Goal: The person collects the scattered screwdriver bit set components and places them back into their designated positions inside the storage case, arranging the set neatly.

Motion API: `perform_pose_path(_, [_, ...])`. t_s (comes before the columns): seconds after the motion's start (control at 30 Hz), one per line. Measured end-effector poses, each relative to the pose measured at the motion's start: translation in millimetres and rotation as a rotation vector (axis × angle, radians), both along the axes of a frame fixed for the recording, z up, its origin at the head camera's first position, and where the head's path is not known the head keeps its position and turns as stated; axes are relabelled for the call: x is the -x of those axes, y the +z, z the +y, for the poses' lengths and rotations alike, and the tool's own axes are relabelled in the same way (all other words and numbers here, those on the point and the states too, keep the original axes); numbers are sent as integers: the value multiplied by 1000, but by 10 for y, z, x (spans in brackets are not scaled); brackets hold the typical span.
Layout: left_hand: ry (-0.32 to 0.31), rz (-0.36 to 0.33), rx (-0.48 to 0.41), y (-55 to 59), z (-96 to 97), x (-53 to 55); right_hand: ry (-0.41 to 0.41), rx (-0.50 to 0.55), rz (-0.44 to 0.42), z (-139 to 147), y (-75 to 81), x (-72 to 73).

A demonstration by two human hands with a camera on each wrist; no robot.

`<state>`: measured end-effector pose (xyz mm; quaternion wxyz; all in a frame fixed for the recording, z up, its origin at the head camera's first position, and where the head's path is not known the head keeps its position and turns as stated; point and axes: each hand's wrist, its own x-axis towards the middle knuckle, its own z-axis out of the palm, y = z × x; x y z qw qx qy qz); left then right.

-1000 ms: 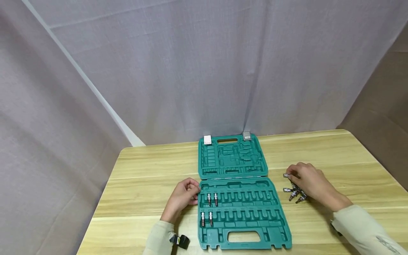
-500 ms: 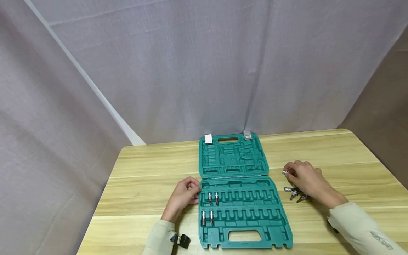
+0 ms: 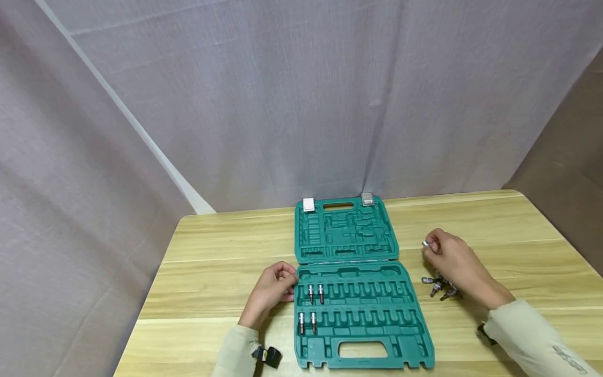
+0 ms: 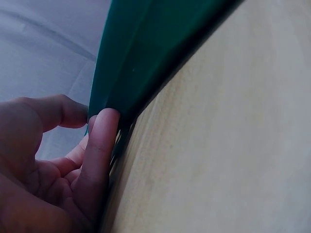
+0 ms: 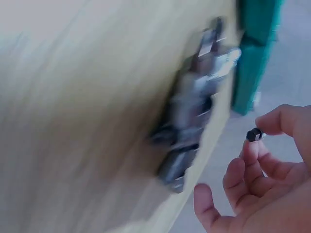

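Observation:
An open green tool case (image 3: 363, 331) lies on the table, its lid (image 3: 336, 251) folded back. My left hand (image 3: 270, 291) grips the case's left edge near the hinge; in the left wrist view its fingertips pinch the green wall (image 4: 131, 53). My right hand (image 3: 457, 264) holds a small bit socket (image 5: 254, 135) between thumb and fingers, raised above the table to the right of the case. Beneath that hand lies a pile of metal bit sockets (image 3: 438, 286), blurred in the right wrist view. Several bit sockets (image 3: 313, 323) sit in the left slots of both case rows.
The wooden table (image 3: 226, 262) extends on both sides of the case. Two latches, one of them a light latch (image 3: 308, 204), stand on the lid's far edge. A grey curtain (image 3: 282, 104) hangs behind the table.
My right hand has lifted the pinched bit socket off the pile, upward and away, tilting it. The left hand stays at the case edge.

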<state>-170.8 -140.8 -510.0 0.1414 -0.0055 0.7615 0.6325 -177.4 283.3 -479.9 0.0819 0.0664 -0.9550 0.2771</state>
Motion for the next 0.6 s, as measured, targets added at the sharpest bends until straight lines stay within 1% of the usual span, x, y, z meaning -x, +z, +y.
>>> perform_pose_path(0.17, [-3, -3, -3, 8, 3, -7, 14, 103, -109, -79, 132, -77])
perform_pose_path(0.27, [-4, -1, -4, 18, 6, -10, 32, 138, -141, -139, 209, -138])
perform_pose_path(0.47, [-2, 3, 1, 20, 6, -7, 135, 249, -174, -308, 336, -239])
perform_pose_path(0.6, [-1, 1, 1, 20, 1, -7, 181, 348, -237, -429, 386, -305])
